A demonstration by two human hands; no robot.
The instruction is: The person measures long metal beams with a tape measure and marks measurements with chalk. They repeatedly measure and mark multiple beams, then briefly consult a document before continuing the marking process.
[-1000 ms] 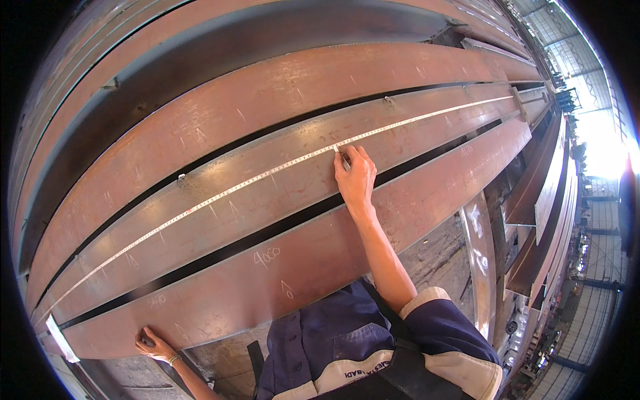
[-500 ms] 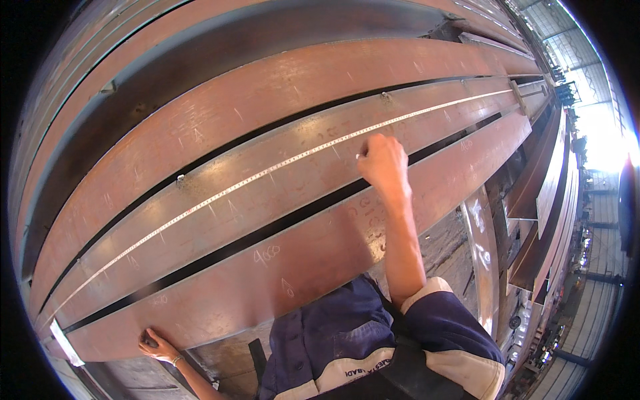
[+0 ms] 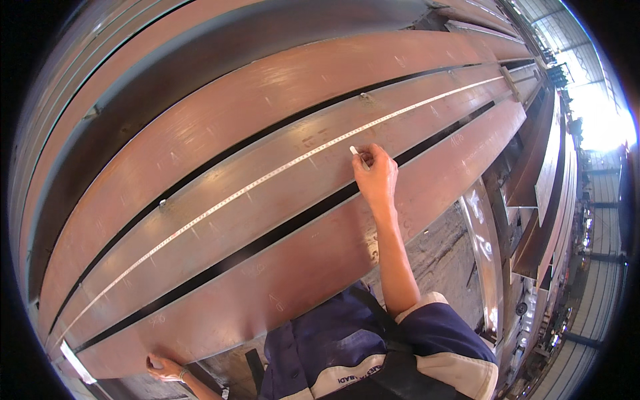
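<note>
A short white stick of chalk (image 3: pixel 354 151) is pinched between the thumb and fingers of my right hand (image 3: pixel 376 175), which is held over the middle steel plate (image 3: pixel 293 190). A long white measuring tape (image 3: pixel 289 165) lies stretched along this plate, with the chalk just on its near side. At the lower left, my left hand (image 3: pixel 167 369) rests at the near edge of the closest reddish plate (image 3: pixel 220 300), thumb and fingers curved apart with nothing seen between them. Pale chalk marks show on the plates.
Dark gaps separate the long plates. Beyond them lies another reddish plate (image 3: pixel 233 93) and a dark channel-shaped beam (image 3: pixel 280 33). A pale strip (image 3: pixel 78 363) crosses the plates' left end. Further beams (image 3: pixel 533 187) are stacked at the right. A shiny metal bar (image 3: pixel 481 250) lies nearer me.
My right hand has shifted slightly left and down and turned, so the chalk now shows clearly. The whole view has moved a little. My left hand stays at the near plate's edge.
</note>
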